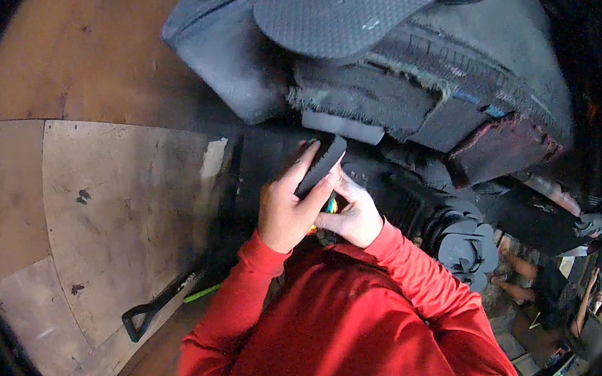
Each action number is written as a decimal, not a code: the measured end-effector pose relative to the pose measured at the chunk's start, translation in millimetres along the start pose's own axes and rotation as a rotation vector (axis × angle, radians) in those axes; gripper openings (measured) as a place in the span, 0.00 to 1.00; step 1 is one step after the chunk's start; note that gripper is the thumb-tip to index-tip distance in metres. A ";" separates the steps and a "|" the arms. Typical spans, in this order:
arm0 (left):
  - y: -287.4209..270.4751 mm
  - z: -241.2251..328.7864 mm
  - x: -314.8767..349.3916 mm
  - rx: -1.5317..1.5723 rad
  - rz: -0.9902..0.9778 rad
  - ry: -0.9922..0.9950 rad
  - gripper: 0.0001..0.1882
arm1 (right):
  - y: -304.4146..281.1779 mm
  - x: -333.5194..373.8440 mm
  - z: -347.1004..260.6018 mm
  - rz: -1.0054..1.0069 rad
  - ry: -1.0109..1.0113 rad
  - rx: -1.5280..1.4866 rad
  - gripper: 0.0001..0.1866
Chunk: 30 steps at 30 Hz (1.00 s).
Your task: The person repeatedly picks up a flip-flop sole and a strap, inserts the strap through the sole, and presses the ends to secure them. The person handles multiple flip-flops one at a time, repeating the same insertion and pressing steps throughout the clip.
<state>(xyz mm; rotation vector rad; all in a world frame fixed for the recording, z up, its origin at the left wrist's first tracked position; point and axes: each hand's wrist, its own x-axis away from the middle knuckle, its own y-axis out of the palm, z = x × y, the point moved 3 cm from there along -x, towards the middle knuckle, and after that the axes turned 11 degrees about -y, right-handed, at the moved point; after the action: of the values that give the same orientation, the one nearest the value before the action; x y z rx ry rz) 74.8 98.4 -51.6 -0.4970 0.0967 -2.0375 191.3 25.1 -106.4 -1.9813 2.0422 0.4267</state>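
Observation:
In front of my red-sleeved chest, a dark flip-flop (321,167) stands tilted with its thick edge toward me. My left hand (280,211) grips its left side, thumb on the near edge and fingers wrapped around the far end. From the right, my right hand (358,214) is closed on its other face, fingertips pressed near the left thumb. A small, brightly multicoloured piece (331,205) shows between the two palms; whether it belongs to the flip-flop I cannot tell. The sole's far face and most of the right fingers are hidden.
Ahead, a large grey flip-flop (332,18) lies on a dusty, cloth-covered bulk (472,67). A pale grey block (343,127) sits beneath its frayed edge. Stacked flip-flops (466,240) are at right, near another person's limbs (521,271). Wooden panels (119,199) and a black handle (137,323) are left.

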 end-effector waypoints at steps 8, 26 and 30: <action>-16.3 19.1 -3.6 -0.027 -0.138 -0.086 0.28 | 3.0 -8.2 -28.3 0.162 0.588 -0.974 0.59; 29.5 -50.3 -12.9 0.542 -0.294 -0.176 0.36 | -28.5 -5.6 -10.6 0.068 0.578 -0.405 0.58; 35.6 -52.5 -3.3 0.756 -0.311 -0.093 0.39 | -33.3 -6.1 -28.3 -0.166 0.412 0.222 0.61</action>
<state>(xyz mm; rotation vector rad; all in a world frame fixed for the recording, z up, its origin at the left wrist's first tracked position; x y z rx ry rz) 85.2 76.2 -110.1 -0.1243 -0.8222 -2.1494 225.1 19.0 -78.8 -2.2093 2.0117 -0.2550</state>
